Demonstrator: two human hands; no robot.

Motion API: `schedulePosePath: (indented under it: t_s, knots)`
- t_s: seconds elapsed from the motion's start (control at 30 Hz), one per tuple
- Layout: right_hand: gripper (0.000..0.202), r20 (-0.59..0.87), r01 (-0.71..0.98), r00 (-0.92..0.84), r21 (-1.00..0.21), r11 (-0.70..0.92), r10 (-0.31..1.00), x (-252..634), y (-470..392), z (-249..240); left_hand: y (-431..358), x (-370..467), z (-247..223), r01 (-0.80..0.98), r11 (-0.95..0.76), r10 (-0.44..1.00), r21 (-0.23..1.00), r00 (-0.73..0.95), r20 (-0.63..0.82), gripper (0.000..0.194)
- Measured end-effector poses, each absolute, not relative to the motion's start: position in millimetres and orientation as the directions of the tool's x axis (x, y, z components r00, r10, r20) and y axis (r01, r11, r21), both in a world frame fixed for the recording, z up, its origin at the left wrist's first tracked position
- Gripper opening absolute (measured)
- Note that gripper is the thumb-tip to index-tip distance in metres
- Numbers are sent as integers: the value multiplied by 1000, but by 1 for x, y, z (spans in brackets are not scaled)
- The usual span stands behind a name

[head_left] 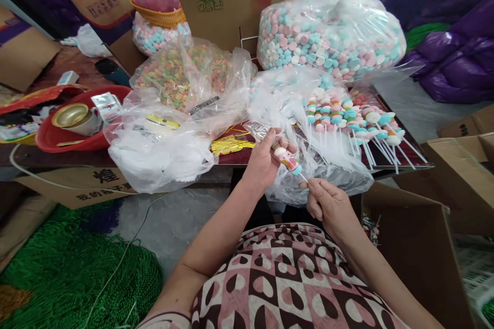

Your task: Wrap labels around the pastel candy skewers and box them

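Observation:
Between my two hands is a candy skewer point(287, 158), with pastel marshmallow pieces on a white stick and a clear printed wrapper about its upper end. My left hand point(266, 157) is closed around the candy end and the wrapper, its thumb lying along the top. Lower down, my right hand point(328, 200) pinches the white stick near its bottom. To the right, several finished-looking marshmallow skewers point(332, 113) lie in a pile on the table, sticks toward me. Beneath my hands, clear plastic bags point(324, 169) hang over the table's edge.
A large bag of marshmallows point(328, 36) stands at the back, and a bag of gummy candy point(185, 77) lies left of it. Yellow twist ties point(233, 143) lie near my left hand. A red basin point(77, 128) sits at left. Below right stands an open cardboard box point(409, 236).

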State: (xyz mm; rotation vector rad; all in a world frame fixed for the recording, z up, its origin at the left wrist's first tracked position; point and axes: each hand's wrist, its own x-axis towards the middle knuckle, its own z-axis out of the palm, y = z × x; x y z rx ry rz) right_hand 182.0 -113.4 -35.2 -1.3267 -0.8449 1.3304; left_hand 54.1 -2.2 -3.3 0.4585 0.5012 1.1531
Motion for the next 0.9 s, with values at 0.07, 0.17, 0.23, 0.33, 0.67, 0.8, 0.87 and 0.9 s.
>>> schedulePosePath:
  t_s: [0.07, 0.17, 0.23, 0.33, 0.67, 0.8, 0.87, 0.9]
  knots:
    - [34, -308, -306, 80, -913, -271, 948, 178, -111, -31, -6, 57, -4, -730, 340, 934, 593, 337, -120, 17]
    - [34, -354, -394, 26, -863, -316, 935, 173, -107, -28, -9, 59, -6, -734, 339, 932, 588, 349, -102, 19]
    - [35, -338, -359, 61, -886, -295, 939, 172, -106, -28, -8, 59, -5, -740, 331, 937, 586, 331, -110, 20]
    - [34, -218, -134, 151, -971, -198, 964, 174, -108, -30, -6, 58, -3, -729, 295, 951, 617, 285, -119, 18]
    - [37, -186, -81, 163, -981, -175, 969, 175, -112, -39, -29, 60, -12, -612, 408, 898, 678, 404, -176, 35]
    - [29, -123, -33, 239, -992, -119, 963, 179, -112, -43, -15, 45, -6, -696, 364, 927, 618, 336, -168, 35]
    - [28, -95, 9, 263, -995, -100, 960, 179, -111, -44, -9, 43, -4, -718, 360, 932, 596, 304, -196, 30]
    - [28, -84, 25, 272, -995, -95, 959, 179, -111, -44, -8, 43, -3, -729, 366, 930, 578, 295, -217, 27]
